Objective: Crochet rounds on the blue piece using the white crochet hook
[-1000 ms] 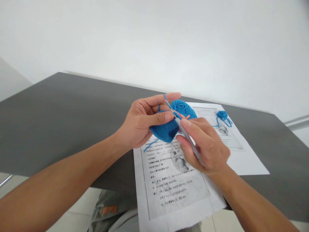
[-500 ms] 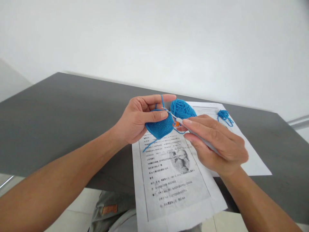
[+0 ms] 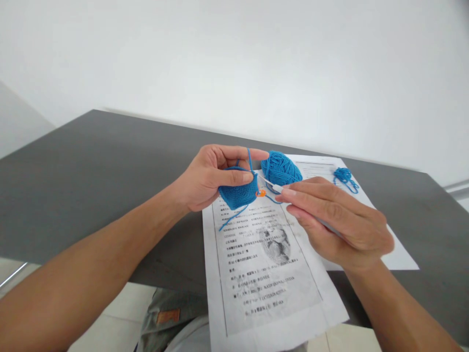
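Observation:
My left hand [image 3: 214, 173] pinches a blue crochet piece [image 3: 240, 194] by its top edge, thumb in front. A strand of blue yarn [image 3: 250, 159] runs over its outstretched index finger. In my right hand [image 3: 337, 217] is a crochet hook [image 3: 277, 188] with a pale grey handle, its thin metal tip pointing left at the top right edge of the piece. An orange stitch marker [image 3: 261, 193] hangs at the piece's right edge. A loose yarn tail [image 3: 233, 218] dangles below. Behind the hands lies a ball of blue yarn [image 3: 281, 167].
Under the hands a printed sheet [image 3: 271, 293] with a picture overhangs the front edge of the dark grey table [image 3: 91, 195]. A second sheet [image 3: 388, 252] lies to the right, carrying a small tangle of blue yarn [image 3: 344, 175]. A white wall [image 3: 234, 68] stands behind.
My right hand has drawn the hook to the right, away from the yarn over my left index finger. The crochet piece has turned slightly; my left hand keeps its grip.

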Demonstrator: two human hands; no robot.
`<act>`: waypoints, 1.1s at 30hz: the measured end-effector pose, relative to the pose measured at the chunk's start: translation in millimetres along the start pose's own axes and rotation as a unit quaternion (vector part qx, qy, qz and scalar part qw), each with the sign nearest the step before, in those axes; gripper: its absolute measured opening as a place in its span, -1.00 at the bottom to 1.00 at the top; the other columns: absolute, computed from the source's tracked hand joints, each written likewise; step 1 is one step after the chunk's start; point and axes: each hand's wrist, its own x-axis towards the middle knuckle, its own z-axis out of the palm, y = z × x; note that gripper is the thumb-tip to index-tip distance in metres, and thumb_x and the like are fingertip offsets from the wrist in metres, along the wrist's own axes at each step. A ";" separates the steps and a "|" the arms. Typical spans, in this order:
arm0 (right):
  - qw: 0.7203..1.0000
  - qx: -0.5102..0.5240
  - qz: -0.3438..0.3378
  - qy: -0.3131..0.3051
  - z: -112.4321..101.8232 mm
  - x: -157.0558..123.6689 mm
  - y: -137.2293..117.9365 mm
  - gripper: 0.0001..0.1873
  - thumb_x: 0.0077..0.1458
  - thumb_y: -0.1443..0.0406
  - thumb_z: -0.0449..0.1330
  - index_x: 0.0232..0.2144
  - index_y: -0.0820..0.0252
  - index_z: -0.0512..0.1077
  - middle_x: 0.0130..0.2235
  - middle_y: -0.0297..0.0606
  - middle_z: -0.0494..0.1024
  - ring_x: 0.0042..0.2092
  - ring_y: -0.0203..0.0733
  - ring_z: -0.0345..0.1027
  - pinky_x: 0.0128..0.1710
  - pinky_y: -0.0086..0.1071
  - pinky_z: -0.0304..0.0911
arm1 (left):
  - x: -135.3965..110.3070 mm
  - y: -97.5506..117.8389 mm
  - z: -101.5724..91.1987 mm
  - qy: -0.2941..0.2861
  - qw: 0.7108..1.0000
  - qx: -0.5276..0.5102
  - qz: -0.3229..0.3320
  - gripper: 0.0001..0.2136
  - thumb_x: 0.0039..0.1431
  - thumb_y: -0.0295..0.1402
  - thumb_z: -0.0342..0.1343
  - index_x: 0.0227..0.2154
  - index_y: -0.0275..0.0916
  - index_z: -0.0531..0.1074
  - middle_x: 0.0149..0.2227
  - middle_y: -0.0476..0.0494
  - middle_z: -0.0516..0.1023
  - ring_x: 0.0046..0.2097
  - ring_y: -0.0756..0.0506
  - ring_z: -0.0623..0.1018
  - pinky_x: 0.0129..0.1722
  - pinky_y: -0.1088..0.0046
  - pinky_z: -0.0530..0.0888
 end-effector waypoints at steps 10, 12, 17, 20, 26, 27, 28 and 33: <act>0.996 -0.025 -0.057 -0.057 -8.9 1.4 0.8 -0.60 0.14 0.62 0.36 0.04 0.43 0.61 -0.18 0.10 0.73 -0.18 0.00 0.63 -0.26 -0.14 0.63 | 2.8 -0.5 -7.4 -0.022 0.999 0.036 -0.019 -0.64 -0.06 -0.48 0.52 -0.12 -0.33 0.75 -0.49 -0.03 0.64 -0.43 -0.06 0.67 -0.40 0.49 0.59; 0.995 -0.032 -0.063 -0.074 -10.8 1.1 0.7 -0.60 0.14 0.63 0.36 0.03 0.45 0.61 -0.18 0.12 0.73 -0.18 0.02 0.63 -0.25 -0.13 0.64 | 3.0 -0.1 -8.5 -0.029 0.998 0.045 -0.019 -0.65 -0.07 -0.48 0.52 -0.14 -0.33 0.75 -0.50 -0.03 0.63 -0.44 -0.06 0.67 -0.41 0.49 0.58; 0.997 -0.005 -0.037 -0.061 -13.6 -4.3 1.2 -0.53 0.15 0.60 0.37 0.12 0.37 0.61 -0.14 0.06 0.74 -0.17 0.01 0.66 -0.22 -0.13 0.65 | 2.2 2.1 -9.7 -0.041 0.997 0.056 -0.025 -0.71 -0.03 -0.52 0.48 -0.17 -0.35 0.75 -0.44 -0.10 0.70 -0.42 -0.06 0.67 -0.40 0.47 0.57; 0.999 0.022 0.021 -0.041 -12.5 -8.9 0.8 -0.49 0.17 0.56 0.38 0.15 0.19 0.62 -0.13 -0.06 0.76 -0.15 -0.02 0.68 -0.18 -0.14 0.66 | 1.2 3.2 -9.3 -0.042 0.997 0.066 -0.026 -0.72 -0.04 -0.54 0.46 -0.19 -0.34 0.76 -0.40 -0.13 0.74 -0.42 -0.07 0.68 -0.42 0.49 0.58; 0.997 0.043 0.065 -0.019 -9.0 -11.3 0.0 -0.47 0.17 0.55 0.40 0.14 0.09 0.63 -0.13 -0.15 0.77 -0.14 -0.05 0.69 -0.16 -0.17 0.66 | 1.1 4.1 -8.9 -0.040 0.996 0.069 -0.037 -0.72 -0.04 -0.55 0.46 -0.19 -0.32 0.76 -0.42 -0.15 0.74 -0.44 -0.07 0.69 -0.43 0.53 0.62; 0.998 0.035 0.053 -0.028 -9.0 -10.5 0.2 -0.49 0.17 0.55 0.40 0.13 0.12 0.63 -0.13 -0.13 0.76 -0.15 -0.05 0.69 -0.16 -0.17 0.66 | 1.4 4.2 -9.3 -0.041 0.996 0.067 -0.041 -0.71 -0.04 -0.56 0.45 -0.18 -0.32 0.76 -0.40 -0.16 0.75 -0.44 -0.06 0.70 -0.42 0.54 0.63; 0.998 0.020 0.036 -0.041 -9.2 -9.4 0.3 -0.51 0.17 0.56 0.39 0.12 0.17 0.63 -0.13 -0.09 0.76 -0.16 -0.05 0.68 -0.17 -0.16 0.65 | 1.7 4.4 -9.7 -0.042 0.996 0.065 -0.049 -0.70 -0.04 -0.57 0.45 -0.17 -0.33 0.76 -0.39 -0.17 0.76 -0.43 -0.07 0.70 -0.42 0.54 0.64; 0.992 -0.053 -0.052 -0.103 -10.8 -3.8 0.2 -0.60 0.17 0.60 0.36 0.06 0.39 0.61 -0.15 0.04 0.72 -0.15 -0.02 0.63 -0.22 -0.18 0.62 | 2.5 5.5 -12.8 -0.044 0.994 0.061 -0.085 -0.72 -0.03 -0.58 0.45 -0.19 -0.35 0.76 -0.44 -0.17 0.74 -0.45 -0.10 0.71 -0.43 0.50 0.67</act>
